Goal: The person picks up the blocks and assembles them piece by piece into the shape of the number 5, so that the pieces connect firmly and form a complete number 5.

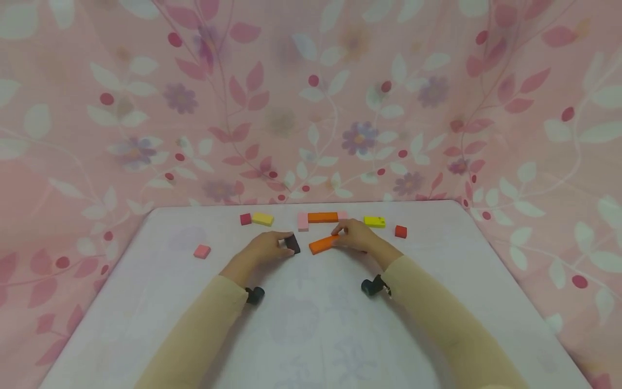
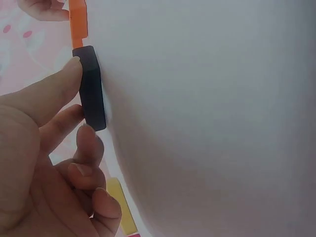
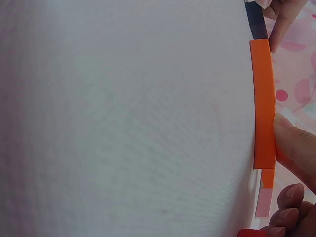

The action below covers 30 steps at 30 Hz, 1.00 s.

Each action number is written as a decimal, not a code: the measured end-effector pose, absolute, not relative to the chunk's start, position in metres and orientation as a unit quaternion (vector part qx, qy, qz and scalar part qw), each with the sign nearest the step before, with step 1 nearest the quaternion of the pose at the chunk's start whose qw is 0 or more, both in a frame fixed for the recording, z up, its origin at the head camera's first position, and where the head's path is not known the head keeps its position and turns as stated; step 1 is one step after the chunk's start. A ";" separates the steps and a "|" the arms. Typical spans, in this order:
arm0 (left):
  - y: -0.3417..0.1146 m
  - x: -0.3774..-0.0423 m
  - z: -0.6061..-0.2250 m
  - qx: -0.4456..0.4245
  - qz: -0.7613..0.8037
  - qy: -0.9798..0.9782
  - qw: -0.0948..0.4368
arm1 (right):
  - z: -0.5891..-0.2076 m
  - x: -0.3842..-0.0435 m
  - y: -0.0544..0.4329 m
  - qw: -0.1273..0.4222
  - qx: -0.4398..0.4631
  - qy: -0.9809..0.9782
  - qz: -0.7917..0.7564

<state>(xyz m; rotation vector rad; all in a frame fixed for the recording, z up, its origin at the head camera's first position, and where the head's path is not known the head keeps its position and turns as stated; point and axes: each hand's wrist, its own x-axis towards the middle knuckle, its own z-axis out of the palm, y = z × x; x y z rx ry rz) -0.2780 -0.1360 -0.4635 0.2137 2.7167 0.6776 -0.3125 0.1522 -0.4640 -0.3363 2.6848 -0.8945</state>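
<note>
My left hand pinches a small black block between thumb and fingers; the left wrist view shows the thumb against one long side of this block. To the right, my right hand grips one end of a long orange block, which slants on the table. A narrow gap parts the black and orange blocks in the head view. Behind them lies a second orange block, with a pink block at its left end and another pink block at its right, partly hidden by my hand.
At the back left are a crimson cube and a pale yellow block. A bright yellow block and a red cube lie right of my right hand. One pink block sits farther left. Patterned cloth rises behind the table.
</note>
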 end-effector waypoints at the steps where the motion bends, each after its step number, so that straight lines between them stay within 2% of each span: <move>1: -0.134 -0.278 -0.464 0.077 0.232 0.955 0.169 | -0.464 -0.313 0.153 0.147 -0.114 0.932 -0.311; 15: -0.123 -0.277 -0.461 0.094 0.198 0.954 0.206 | -0.458 -0.308 0.155 0.143 -0.101 0.941 -0.290; 30: -0.117 -0.280 -0.461 0.131 0.172 0.953 0.213 | -0.456 -0.302 0.151 0.135 -0.096 0.942 -0.291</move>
